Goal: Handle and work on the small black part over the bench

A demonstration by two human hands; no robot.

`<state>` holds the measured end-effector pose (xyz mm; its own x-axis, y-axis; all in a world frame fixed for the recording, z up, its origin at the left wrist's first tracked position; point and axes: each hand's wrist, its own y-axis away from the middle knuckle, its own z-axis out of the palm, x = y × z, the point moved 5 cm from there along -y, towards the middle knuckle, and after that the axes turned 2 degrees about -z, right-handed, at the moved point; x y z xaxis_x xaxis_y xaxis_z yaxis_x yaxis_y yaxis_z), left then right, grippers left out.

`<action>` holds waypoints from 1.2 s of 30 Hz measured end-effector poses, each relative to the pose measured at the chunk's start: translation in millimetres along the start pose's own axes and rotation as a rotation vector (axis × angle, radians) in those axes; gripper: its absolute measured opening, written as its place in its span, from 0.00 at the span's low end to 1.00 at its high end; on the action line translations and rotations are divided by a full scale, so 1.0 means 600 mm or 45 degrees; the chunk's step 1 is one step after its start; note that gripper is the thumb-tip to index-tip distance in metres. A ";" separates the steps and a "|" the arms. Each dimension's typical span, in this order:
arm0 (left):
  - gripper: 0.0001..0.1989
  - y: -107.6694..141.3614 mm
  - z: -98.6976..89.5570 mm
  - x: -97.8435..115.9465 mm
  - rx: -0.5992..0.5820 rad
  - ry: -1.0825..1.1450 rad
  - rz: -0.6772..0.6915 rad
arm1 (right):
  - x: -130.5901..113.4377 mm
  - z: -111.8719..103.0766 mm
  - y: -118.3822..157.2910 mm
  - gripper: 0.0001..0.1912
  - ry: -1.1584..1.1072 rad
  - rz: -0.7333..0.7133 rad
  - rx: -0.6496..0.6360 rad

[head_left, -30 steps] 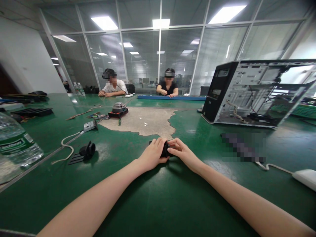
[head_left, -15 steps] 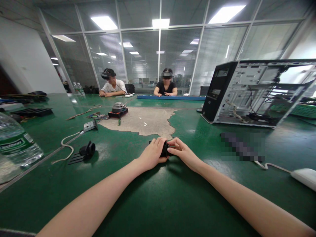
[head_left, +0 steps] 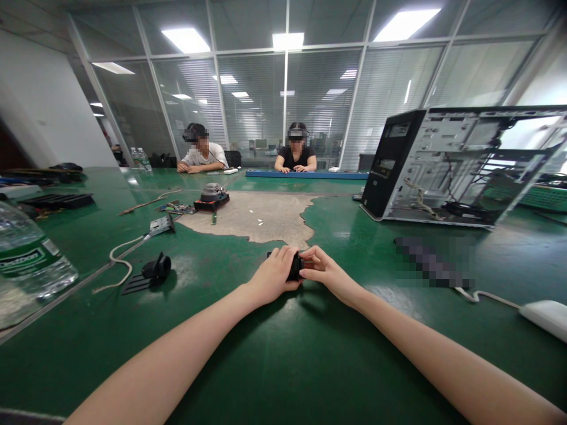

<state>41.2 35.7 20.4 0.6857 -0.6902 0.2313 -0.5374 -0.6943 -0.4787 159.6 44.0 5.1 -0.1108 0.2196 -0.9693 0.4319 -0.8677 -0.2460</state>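
A small black plastic part (head_left: 295,269) is between my two hands, low over the green table (head_left: 283,366); the fingers cover most of it, so its kind is unclear. My left hand (head_left: 275,273) wraps over it from the left, the thumb along its near side. From the right, my right hand (head_left: 322,267) pinches its end between thumb and fingertips. Off to the left, a separate black plastic piece with a round end and flat prongs (head_left: 156,268) lies on the table.
An opened computer case (head_left: 394,171) stands at the right, near a white power strip or adapter (head_left: 547,316) with a cable. On the left are a water bottle (head_left: 33,257), a metal box with a cord (head_left: 162,224) and a heatsink fan (head_left: 212,196). Two people sit across the table.
My hands stay on the black part in nearly the same place. Only a very slight shift of the right fingers and of the camera view shows.
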 end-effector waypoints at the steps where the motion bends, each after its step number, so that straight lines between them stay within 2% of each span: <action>1: 0.29 0.000 0.000 0.000 0.005 -0.003 0.003 | -0.001 0.000 0.001 0.14 -0.003 -0.009 0.007; 4: 0.27 -0.001 -0.001 0.001 0.016 -0.004 0.008 | 0.002 -0.001 0.001 0.11 0.025 -0.007 0.048; 10: 0.28 0.000 0.001 -0.001 0.012 -0.003 0.002 | 0.016 -0.009 -0.004 0.15 0.113 0.040 0.118; 17: 0.28 0.000 0.001 -0.001 0.013 0.000 -0.006 | 0.000 0.000 0.000 0.15 0.015 -0.007 -0.002; 21: 0.27 0.001 0.001 -0.001 0.014 0.023 -0.005 | 0.000 -0.001 0.000 0.11 0.008 -0.016 0.033; 27: 0.26 0.001 0.000 -0.001 -0.001 0.050 -0.019 | 0.014 -0.006 -0.004 0.16 0.072 0.020 0.091; 36: 0.28 0.000 0.000 0.000 -0.004 0.023 -0.031 | 0.002 -0.003 0.001 0.13 0.002 -0.018 0.023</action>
<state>41.5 35.8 20.5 0.6895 -0.6768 0.2579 -0.5226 -0.7114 -0.4698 161.2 44.5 4.0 -0.1154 0.2325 -0.9657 0.4139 -0.8726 -0.2595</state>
